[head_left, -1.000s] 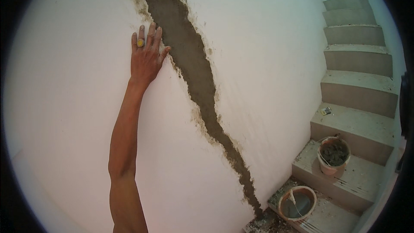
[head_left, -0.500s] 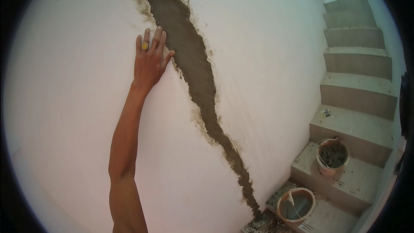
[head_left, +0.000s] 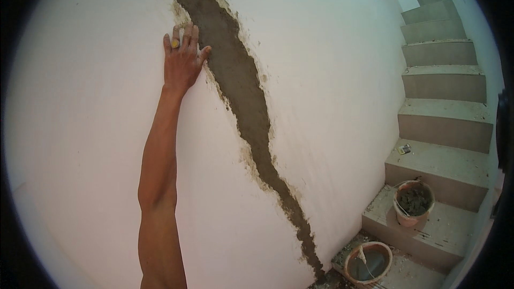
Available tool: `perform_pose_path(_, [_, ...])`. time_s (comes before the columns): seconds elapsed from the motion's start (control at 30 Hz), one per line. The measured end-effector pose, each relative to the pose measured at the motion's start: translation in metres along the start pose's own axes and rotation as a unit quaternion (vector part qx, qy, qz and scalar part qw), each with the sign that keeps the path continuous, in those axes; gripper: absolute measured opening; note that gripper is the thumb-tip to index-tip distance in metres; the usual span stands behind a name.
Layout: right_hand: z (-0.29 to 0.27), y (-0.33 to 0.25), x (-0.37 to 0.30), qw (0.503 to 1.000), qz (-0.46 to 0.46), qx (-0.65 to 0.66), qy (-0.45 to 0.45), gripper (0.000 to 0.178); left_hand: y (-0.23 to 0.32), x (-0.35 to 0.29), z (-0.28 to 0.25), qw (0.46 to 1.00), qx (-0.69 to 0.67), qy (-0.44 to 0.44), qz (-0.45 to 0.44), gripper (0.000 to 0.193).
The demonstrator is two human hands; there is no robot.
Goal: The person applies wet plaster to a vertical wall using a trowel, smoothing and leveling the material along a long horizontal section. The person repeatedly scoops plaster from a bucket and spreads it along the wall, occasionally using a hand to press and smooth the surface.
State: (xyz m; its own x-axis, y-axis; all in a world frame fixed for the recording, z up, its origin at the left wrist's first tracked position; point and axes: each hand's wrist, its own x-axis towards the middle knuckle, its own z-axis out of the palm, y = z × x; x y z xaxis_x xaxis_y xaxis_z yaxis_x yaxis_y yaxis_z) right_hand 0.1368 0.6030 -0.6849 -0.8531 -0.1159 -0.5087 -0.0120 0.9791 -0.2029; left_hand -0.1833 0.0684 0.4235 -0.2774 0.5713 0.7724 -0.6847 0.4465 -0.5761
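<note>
My left hand [head_left: 181, 61] reaches up against the white wall [head_left: 107, 144], back of the hand toward me, fingers stretched out and slightly apart. A ring with a yellow face [head_left: 175, 43] sits on one finger. The hand holds nothing. Its fingertips and thumb lie at the left edge of a long strip of dark grey wet-looking mortar [head_left: 233, 69]. That strip is wide at the top and narrows as it slants down to the right, with ragged, smeared edges. My right hand is out of view.
Concrete stairs [head_left: 444, 126] climb along the right side. On a low step stands a bucket [head_left: 415, 217] of dark mortar. Below it, another bucket [head_left: 350, 265] holds murky water and a pale-handled tool [head_left: 362, 254]. A small packet [head_left: 404, 149] lies higher up; rubble dots the steps.
My left hand has slid up and a little left along the mortar's edge. The wall and stairs sit slightly lower in the picture.
</note>
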Motion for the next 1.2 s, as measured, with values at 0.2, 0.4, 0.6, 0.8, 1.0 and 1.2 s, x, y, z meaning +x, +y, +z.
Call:
perform_pose_path(0.2, [-0.004, -0.008, 0.005, 1.000, -0.003, 0.008, -0.001, 0.027, -0.006, 0.023, 0.010, 0.998, 0.033, -0.009, -0.044, 0.068])
perform_pose_path(0.4, [-0.006, -0.015, 0.002, 1.000, 0.001, 0.017, 0.001, 0.027, -0.004, 0.044, 0.017, 0.993, 0.030, -0.064, -0.098, 0.070])
perform_pose_path(0.6, [-0.010, -0.022, 0.000, 1.000, 0.007, 0.024, 0.003, 0.027, -0.007, 0.063, 0.025, 0.992, 0.020, -0.060, -0.107, 0.069])
perform_pose_path(0.8, [-0.011, -0.028, -0.007, 0.999, 0.013, 0.030, 0.005, 0.027, -0.003, 0.067, 0.026, 0.997, 0.023, -0.047, -0.047, 0.065])
perform_pose_path(1.0, [-0.009, -0.032, -0.013, 0.999, 0.017, 0.036, 0.007, 0.027, 0.016, 0.069, 0.018, 0.996, 0.026, -0.064, 0.053, 0.063])
perform_pose_path(1.2, [-0.006, -0.035, -0.021, 0.999, 0.017, 0.040, 0.012, 0.027, 0.040, 0.062, 0.022, 0.996, -0.016, -0.068, 0.053, 0.064])
